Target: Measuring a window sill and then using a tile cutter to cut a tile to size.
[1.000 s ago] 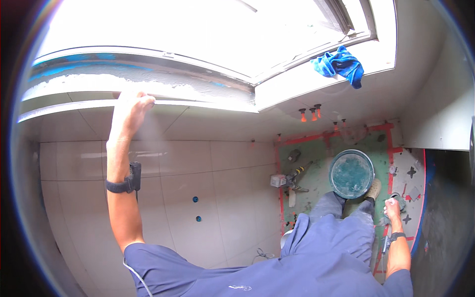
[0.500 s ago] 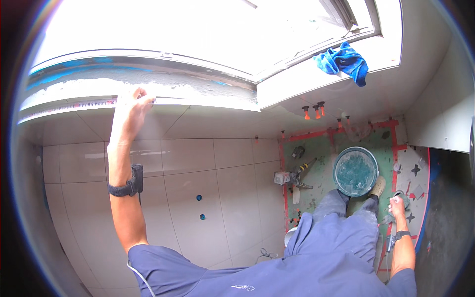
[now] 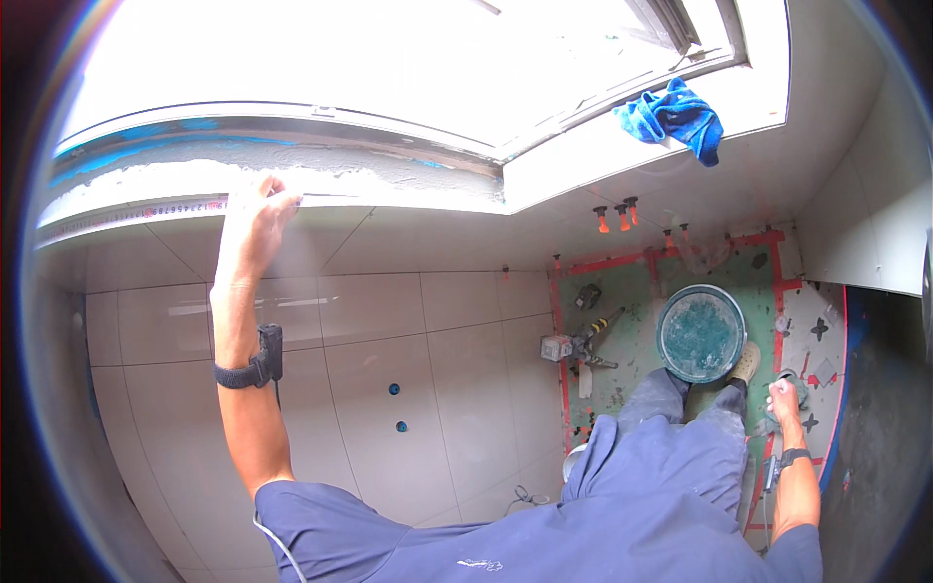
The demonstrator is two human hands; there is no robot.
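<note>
My left hand (image 3: 255,219) is at the window ledge on the left, its fingers curled closed on a tape measure. The white blade of the tape measure (image 3: 175,208) runs leftward from the hand along the front edge of the ledge (image 3: 428,200). The tape's case cannot be made out. Low at the right, away from the ledge, my right hand (image 3: 783,400) hangs with fingers closed; a small pale bit shows at the fingertips, too small to name. A grey-green object (image 3: 795,389) lies behind that hand.
A blue cloth (image 3: 675,121) lies on the right sill. Below stands a round bucket (image 3: 701,333) by my feet. A yellow-and-black power tool (image 3: 583,346) rests on the green floor (image 3: 632,291). Orange-tipped pieces (image 3: 624,220) stick out of the wall. Large tiles (image 3: 374,301) cover the wall.
The view has shifted very slightly. My left hand stays at the same spot on the ledge with the tape measure, and my right hand stays low and closed.
</note>
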